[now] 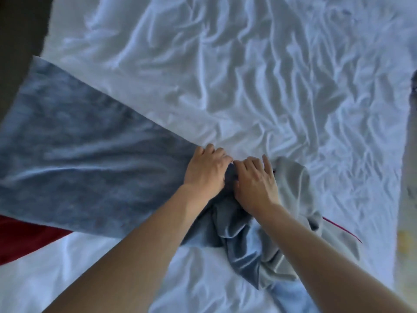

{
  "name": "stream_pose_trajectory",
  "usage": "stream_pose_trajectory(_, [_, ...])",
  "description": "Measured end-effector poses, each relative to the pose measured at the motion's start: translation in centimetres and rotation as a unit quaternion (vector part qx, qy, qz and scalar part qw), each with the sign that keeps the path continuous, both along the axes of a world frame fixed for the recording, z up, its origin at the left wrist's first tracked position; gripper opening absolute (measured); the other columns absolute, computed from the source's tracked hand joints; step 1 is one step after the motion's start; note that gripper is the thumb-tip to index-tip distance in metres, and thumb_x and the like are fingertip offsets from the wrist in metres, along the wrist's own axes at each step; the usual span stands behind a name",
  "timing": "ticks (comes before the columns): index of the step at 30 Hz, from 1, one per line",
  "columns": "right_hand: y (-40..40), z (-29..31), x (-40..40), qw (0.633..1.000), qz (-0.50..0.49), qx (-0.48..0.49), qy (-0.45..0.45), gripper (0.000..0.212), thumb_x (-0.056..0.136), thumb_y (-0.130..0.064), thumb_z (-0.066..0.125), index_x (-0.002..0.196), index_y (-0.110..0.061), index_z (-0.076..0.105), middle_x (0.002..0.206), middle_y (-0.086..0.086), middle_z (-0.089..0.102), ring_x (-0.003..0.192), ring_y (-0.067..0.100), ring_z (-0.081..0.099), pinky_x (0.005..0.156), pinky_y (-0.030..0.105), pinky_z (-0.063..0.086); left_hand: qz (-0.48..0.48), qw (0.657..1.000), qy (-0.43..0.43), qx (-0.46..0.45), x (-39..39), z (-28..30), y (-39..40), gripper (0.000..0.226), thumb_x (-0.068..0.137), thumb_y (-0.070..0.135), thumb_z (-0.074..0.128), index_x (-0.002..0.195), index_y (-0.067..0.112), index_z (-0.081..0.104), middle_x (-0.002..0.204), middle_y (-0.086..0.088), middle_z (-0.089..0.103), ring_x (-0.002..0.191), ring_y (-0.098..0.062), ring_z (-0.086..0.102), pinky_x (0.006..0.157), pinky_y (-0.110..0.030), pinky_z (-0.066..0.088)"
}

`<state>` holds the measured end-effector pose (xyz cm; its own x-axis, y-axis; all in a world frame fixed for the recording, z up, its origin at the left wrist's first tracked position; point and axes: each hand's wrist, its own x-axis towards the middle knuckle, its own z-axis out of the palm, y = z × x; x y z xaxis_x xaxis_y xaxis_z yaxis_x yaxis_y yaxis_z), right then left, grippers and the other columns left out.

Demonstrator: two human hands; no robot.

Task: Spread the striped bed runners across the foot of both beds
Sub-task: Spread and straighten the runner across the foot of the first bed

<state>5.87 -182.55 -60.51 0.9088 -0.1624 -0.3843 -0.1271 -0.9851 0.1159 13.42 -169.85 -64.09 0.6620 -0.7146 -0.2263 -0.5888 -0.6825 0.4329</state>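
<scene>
A grey-blue bed runner (85, 168) with a red band at its lower left lies partly spread over the left half of a white, wrinkled bed (248, 86). Its right part is bunched in a heap (252, 245) near the middle, showing a pale grey underside and a thin red edge. My left hand (206, 169) grips the runner's far edge with curled fingers. My right hand (256, 180) sits right beside it, fingers curled into the bunched cloth.
The bed's left edge meets a dark floor or wall (20, 41) at the upper left. At the right edge of the bed is a pale floor strip (406, 199). A wide stretch of rumpled white sheet lies beyond my hands.
</scene>
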Motion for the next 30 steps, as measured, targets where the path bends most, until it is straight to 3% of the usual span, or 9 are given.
stream_pose_trajectory(5, [-4.7,-0.1,-4.8,0.997,-0.074,0.011,-0.003,0.034,0.085,-0.038,0.062,0.113,-0.02,0.066,0.114,0.0,0.068,0.116,0.024,0.054,0.12,0.044,0.018,-0.043,0.998,-0.027,0.048,-3.2,-0.5,-3.9,0.031,0.085,0.015,0.056,0.114,0.027,0.06,0.107,0.007,0.062,0.105,-0.023,0.047,0.088,-0.037,0.031])
stream_pose_trajectory(9, [-6.7,-0.6,-5.7,0.996,-0.077,0.022,-0.033,0.034,0.088,-0.035,0.056,0.118,-0.021,0.061,0.109,0.0,0.07,0.115,0.024,0.055,0.121,0.042,0.015,0.044,0.993,-0.072,0.083,-1.5,-0.5,-3.3,0.016,0.083,0.012,0.058,0.092,0.023,0.065,0.088,0.004,0.066,0.094,-0.025,0.051,0.08,-0.037,0.026])
stream_pose_trajectory(15, [-9.2,-0.3,-6.5,0.995,-0.064,0.059,-0.046,0.03,0.09,-0.046,0.052,0.095,-0.018,0.063,0.096,-0.001,0.071,0.108,0.023,0.057,0.121,0.043,0.008,0.095,0.985,-0.114,0.089,-2.9,0.4,-4.9,0.008,0.085,0.02,0.062,0.092,0.022,0.067,0.09,0.004,0.065,0.093,-0.026,0.051,0.079,-0.037,0.027])
stream_pose_trajectory(18, [-10.3,0.1,-7.1,0.993,-0.057,0.075,-0.069,0.028,0.087,-0.042,0.058,0.082,-0.016,0.063,0.085,0.0,0.069,0.097,0.025,0.061,0.121,0.047,0.014,0.022,0.993,-0.106,0.042,-5.1,0.9,-7.9,0.013,0.084,0.025,0.064,0.098,0.023,0.065,0.096,0.006,0.064,0.099,-0.024,0.05,0.082,-0.036,0.028])
stream_pose_trajectory(21, [-11.1,0.4,-7.0,0.995,-0.037,0.081,-0.053,0.027,0.088,-0.043,0.054,0.088,-0.019,0.068,0.088,-0.006,0.07,0.1,0.022,0.061,0.121,0.048,0.01,-0.009,0.994,-0.099,0.05,-6.1,0.9,-10.2,0.009,0.089,0.022,0.057,0.095,0.023,0.063,0.094,0.006,0.064,0.1,-0.023,0.05,0.083,-0.036,0.027])
stream_pose_trajectory(26, [-10.9,0.4,-5.5,0.987,-0.046,0.121,-0.099,0.017,0.086,-0.025,0.061,0.076,-0.012,0.062,0.074,0.002,0.065,0.093,0.029,0.061,0.122,0.052,0.012,0.082,0.985,-0.139,0.056,-3.2,1.3,-9.2,0.01,0.086,0.012,0.06,0.083,0.02,0.065,0.082,0.002,0.066,0.09,-0.028,0.053,0.079,-0.04,0.029])
stream_pose_trajectory(30, [-9.9,0.1,-3.9,0.982,-0.03,0.166,-0.085,0.017,0.086,-0.026,0.059,0.075,-0.013,0.056,0.072,0.0,0.062,0.093,0.027,0.06,0.123,0.052,0.008,0.148,0.974,-0.144,0.092,-0.7,1.0,-7.4,0.014,0.085,0.009,0.058,0.085,0.02,0.066,0.086,-0.001,0.067,0.091,-0.031,0.053,0.081,-0.042,0.029])
